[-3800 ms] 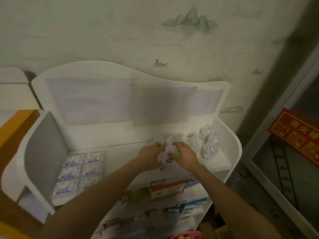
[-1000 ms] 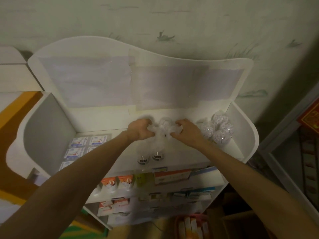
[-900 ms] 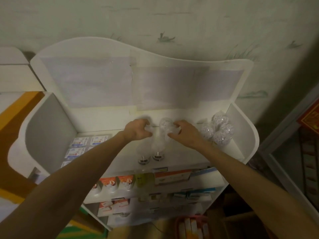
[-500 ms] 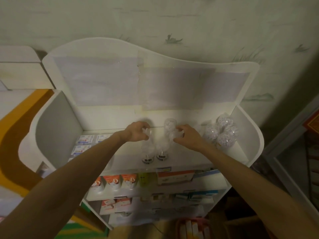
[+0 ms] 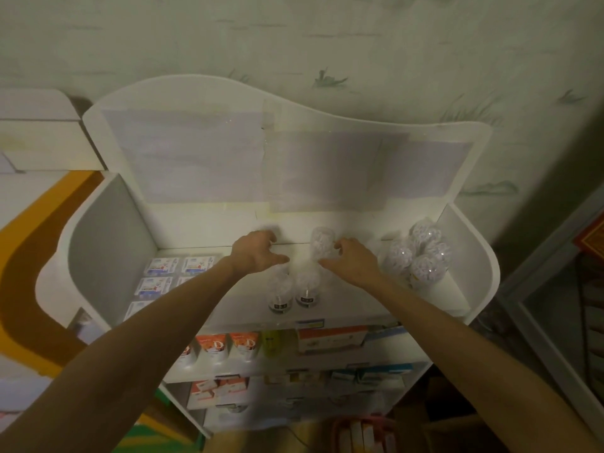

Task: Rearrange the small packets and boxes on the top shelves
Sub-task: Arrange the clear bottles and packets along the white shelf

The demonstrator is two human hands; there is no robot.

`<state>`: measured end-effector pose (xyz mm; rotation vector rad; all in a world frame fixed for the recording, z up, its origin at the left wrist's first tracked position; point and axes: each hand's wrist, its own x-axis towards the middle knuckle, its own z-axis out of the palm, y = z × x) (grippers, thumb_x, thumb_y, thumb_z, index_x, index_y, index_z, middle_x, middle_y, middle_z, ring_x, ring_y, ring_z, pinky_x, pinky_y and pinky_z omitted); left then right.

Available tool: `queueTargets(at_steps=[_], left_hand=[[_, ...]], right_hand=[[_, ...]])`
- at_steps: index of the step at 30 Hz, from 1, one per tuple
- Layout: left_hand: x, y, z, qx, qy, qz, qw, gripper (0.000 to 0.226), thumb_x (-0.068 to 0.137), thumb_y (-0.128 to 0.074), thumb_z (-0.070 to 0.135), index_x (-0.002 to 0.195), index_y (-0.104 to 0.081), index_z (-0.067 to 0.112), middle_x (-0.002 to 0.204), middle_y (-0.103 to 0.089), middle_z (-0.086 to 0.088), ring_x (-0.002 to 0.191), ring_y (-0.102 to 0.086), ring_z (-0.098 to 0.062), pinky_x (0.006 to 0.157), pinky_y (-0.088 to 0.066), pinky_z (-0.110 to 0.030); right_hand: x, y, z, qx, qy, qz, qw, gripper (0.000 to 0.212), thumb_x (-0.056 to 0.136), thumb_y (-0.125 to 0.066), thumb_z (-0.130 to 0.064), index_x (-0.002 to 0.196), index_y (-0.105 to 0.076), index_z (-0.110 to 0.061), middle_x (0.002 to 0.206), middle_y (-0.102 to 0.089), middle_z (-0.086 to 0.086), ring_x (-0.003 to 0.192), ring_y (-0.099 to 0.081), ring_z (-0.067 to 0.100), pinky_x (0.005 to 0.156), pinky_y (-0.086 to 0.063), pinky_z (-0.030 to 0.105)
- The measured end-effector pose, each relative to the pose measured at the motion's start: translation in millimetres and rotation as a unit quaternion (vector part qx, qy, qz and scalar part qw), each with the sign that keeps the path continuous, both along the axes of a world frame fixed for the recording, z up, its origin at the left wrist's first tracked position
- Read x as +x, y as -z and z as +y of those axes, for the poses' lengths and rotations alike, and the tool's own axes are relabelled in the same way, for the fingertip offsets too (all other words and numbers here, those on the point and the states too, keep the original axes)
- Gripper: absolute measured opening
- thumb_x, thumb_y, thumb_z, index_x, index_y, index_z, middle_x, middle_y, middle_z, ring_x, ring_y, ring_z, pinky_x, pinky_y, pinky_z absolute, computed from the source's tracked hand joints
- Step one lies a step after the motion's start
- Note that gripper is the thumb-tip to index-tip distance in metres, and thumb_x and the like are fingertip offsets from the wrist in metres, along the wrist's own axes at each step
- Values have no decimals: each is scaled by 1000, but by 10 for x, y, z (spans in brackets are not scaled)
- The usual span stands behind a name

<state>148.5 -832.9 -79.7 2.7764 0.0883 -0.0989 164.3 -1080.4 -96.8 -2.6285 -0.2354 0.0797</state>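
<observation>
White top shelf, right hand fingers gripping clear packet, left hand fingers curled, contents unclear.

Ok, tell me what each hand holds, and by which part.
Right hand pinches the upright clear packet at its side. Left hand curls over something at the shelf's back; what it holds cannot be told.

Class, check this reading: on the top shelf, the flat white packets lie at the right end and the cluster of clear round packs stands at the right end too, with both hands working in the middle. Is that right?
Not quite. The head view shows the flat white packets at the left end of the top shelf, not the right. The rest holds: the clear round packs stand at the right end, and the left hand and right hand work in the middle.
</observation>
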Motion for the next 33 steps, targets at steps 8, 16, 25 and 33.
queueTargets(at_steps=[8,16,25,33], left_hand=[[-31,-16,-92,-28,30,-8,999,72,78,-70,41,142,-45,19,142,-50,-2,124,-52,-24,97,-45,-36],[-36,72,-132,-12,20,3,1000,70,82,-71,46,139,-46,17,139,-49,-6,120,-53,-27,96,-44,-37],[-42,20,-170,-2,-17,-20,1000,84,78,-72,53,145,-39,14,141,-46,-6,121,-53,-27,96,-49,-41],[-26,19,6,-29,15,7,999,60,79,-74,29,133,-51,17,132,-54,-6,115,-54,-25,93,-46,-36]], right_hand=[[75,-52,-175,109,-56,51,991,62,78,-72,-40,135,-53,-25,123,-60,-9,96,-60,10,88,-53,33],[-7,15,-294,94,-119,81,985,60,76,-68,-22,134,-52,-28,135,-50,-7,120,-50,14,96,-47,32],[-45,62,-250,44,-63,-23,997,62,76,-71,-63,125,-59,-27,115,-55,-9,94,-57,7,85,-51,32],[-64,-24,-324,127,-98,-12,987,50,75,-79,-33,122,-64,-23,116,-64,-12,100,-60,8,90,-55,37]])
